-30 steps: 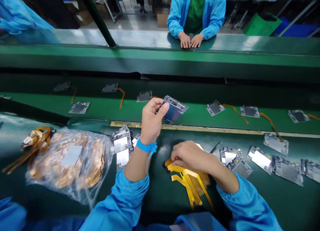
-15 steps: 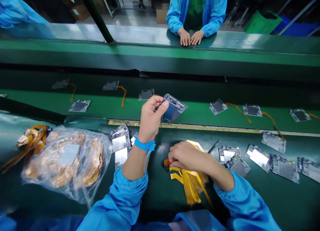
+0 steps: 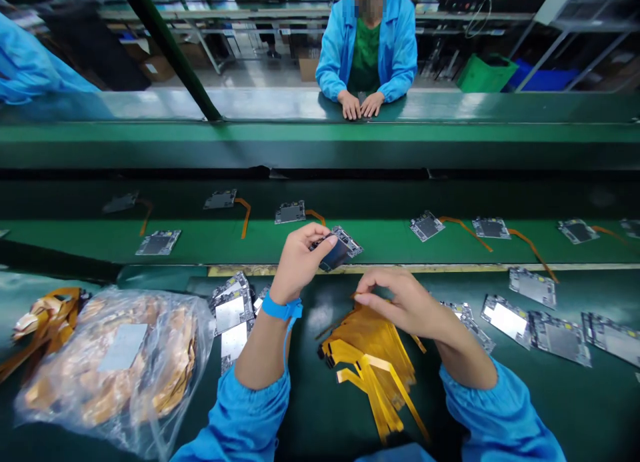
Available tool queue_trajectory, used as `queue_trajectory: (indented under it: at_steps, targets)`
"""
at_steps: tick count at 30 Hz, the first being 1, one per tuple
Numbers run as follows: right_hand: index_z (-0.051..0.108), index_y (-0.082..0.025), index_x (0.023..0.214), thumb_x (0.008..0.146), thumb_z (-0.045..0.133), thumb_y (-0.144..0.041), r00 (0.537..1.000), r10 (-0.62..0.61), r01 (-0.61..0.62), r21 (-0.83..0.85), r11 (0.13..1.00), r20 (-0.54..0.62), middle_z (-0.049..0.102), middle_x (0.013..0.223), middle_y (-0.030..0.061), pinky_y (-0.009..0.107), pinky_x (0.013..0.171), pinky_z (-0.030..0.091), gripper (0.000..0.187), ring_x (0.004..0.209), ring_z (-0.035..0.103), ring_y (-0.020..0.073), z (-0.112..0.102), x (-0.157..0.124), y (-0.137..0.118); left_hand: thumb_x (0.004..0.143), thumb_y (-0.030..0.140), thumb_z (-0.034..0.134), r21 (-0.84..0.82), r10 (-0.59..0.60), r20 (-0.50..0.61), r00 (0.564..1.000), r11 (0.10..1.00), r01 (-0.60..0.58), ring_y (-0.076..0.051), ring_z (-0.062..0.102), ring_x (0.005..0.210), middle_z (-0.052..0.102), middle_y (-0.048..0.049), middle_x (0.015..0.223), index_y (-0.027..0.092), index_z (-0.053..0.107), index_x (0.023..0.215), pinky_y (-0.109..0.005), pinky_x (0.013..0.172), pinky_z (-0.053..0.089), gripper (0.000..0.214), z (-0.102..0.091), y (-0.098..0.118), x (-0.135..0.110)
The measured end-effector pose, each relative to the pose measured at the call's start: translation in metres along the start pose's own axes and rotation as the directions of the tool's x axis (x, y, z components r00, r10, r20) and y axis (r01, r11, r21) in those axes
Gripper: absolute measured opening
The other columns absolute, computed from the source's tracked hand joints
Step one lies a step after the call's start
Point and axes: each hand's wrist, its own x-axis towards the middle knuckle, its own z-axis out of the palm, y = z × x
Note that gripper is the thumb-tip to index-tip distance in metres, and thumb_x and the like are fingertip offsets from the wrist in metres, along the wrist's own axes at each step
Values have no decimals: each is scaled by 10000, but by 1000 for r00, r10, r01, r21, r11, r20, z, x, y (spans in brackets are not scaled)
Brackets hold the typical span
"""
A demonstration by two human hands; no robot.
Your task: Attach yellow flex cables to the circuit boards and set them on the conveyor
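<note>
Left hand [image 3: 303, 259] holds a circuit board [image 3: 336, 254], thumb on the near face, fingers behind; board tilted, raised around the far edge of the worktop [image 3: 313, 415], its upper right part poking out free, probably gripped at one end so the rest stays uncovered; right hand [image 3: 400, 302] narrow, thumb and forefinger nearly together at the top of the pile of orange cables [image 3: 385, 339]; a bit of orange shows at the fingertips, but cannot tell whether a cable is actually pinched. Cable pile lies mid-worktop between the forearms, roughly fanned, tails toward the near edge, likely kept there for short reach; loose boards [image 3: 235, 315] beside the left forearm and more boards [image 3: 560, 337] toward the right end, presumably sorted off to the sides to leave the middle for the cables; plastic bag [image 3: 125, 355] near the left end, seemingly spare stock, contents blurred by the film.

Hidden or cut off: fingers behind the held board; some boards behind both forearms; loose strips [image 3: 50, 325] run out of view at left; wrist strap [image 3: 281, 307] cord, far end not visible; small dark thing between the co-worker's hands [image 3: 371, 105] unclear; tailed boards on the belt [image 3: 360, 212] soft toward both ends.
</note>
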Motion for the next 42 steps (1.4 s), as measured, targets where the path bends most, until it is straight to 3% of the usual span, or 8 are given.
queue_trajectory:
  at_steps: [4,7,10,24,28,32,35,42]
  targets:
    - [634,-242,965,1022,544,-269,957,-62,36,-95,995,-282,721,1023,70,339,852,542,110,953,692,205,0,-1,-1,868,379,679,51,50,37,998,997,-52,-147,625,701,673,-20,768,176,611,827,-241,661,495,218,7,-1,-3]
    - [616,-241,968,1019,540,-237,923,-88,24,-173,985,-376,700,1230,109,391,986,531,91,1142,674,231,3,0,1,891,355,650,93,92,47,995,991,-96,-153,643,730,668,-20,780,180,592,831,-246,687,507,194,12,0,-5]
    - [619,-241,968,1013,554,-245,904,-92,1,-215,977,-417,674,1327,119,426,1027,526,79,1151,678,237,6,1,5,903,332,637,110,122,35,992,986,-126,-158,665,766,675,-19,802,184,584,838,-245,707,512,170,14,0,-6]
    - [659,-244,967,997,569,-235,922,-99,25,-199,980,-374,711,1317,124,461,1036,546,96,1271,652,278,16,2,2,912,356,633,212,185,-59,981,963,-169,-172,640,761,670,-19,798,198,614,852,-263,712,500,170,14,0,-8]
    - [680,-243,978,1013,566,-259,950,-66,34,-110,993,-305,793,1059,68,355,870,593,121,1002,760,230,17,0,-2,910,321,626,227,217,-94,972,955,-192,-159,623,759,649,-10,802,196,603,860,-255,719,478,137,11,-1,-6]
    - [672,-246,965,1021,578,-300,922,12,-52,-94,994,-387,742,847,5,278,722,543,122,744,699,165,3,-4,-2,903,319,629,207,165,-38,986,966,-153,-153,613,745,621,-6,771,191,580,823,-250,705,476,159,7,1,-5]
    - [643,-235,963,1033,546,-288,898,17,-92,-150,984,-440,698,857,15,276,741,509,131,780,658,163,-9,-4,1,889,312,631,212,121,21,992,970,-123,-149,596,704,618,-4,739,189,586,795,-252,675,481,162,7,5,-7]
    - [575,-227,979,1040,480,-256,924,101,-160,-131,979,-370,679,847,19,280,722,484,117,763,656,162,-12,-2,11,872,309,633,285,68,97,993,954,-93,-134,551,627,613,8,720,193,611,804,-244,583,487,137,9,11,-10]
